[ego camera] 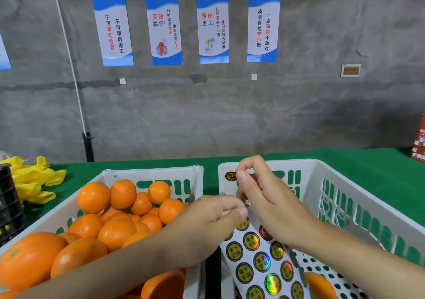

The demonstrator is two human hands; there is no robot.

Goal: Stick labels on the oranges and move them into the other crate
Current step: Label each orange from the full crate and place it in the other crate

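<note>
While the oranges [115, 218] lie heaped in the left crate [151, 172], both hands work at centre frame, above the near corner of the right crate [345, 179]. That crate shows a single orange [319, 285] at the bottom edge of the frame.

The left hand [211, 218] has its fingers curled and pinches the upper end of the label sheet [259, 259], which hangs down toward the bottom centre. Above it, the right hand [264, 197] brings thumb and forefinger together on one peeled label [230, 176], which projects to the left of the fingertips.

The label is judged thin, limp and nearly weightless, and tacky on one face. It is best held by its rim, so that the adhesive stays free and does not fold on itself. The sheet is flexible and glossy, so a grip close to the row being peeled would steady it. The fruit looks firm and rounded, and should suit a whole-hand grasp about its widest part.
</note>
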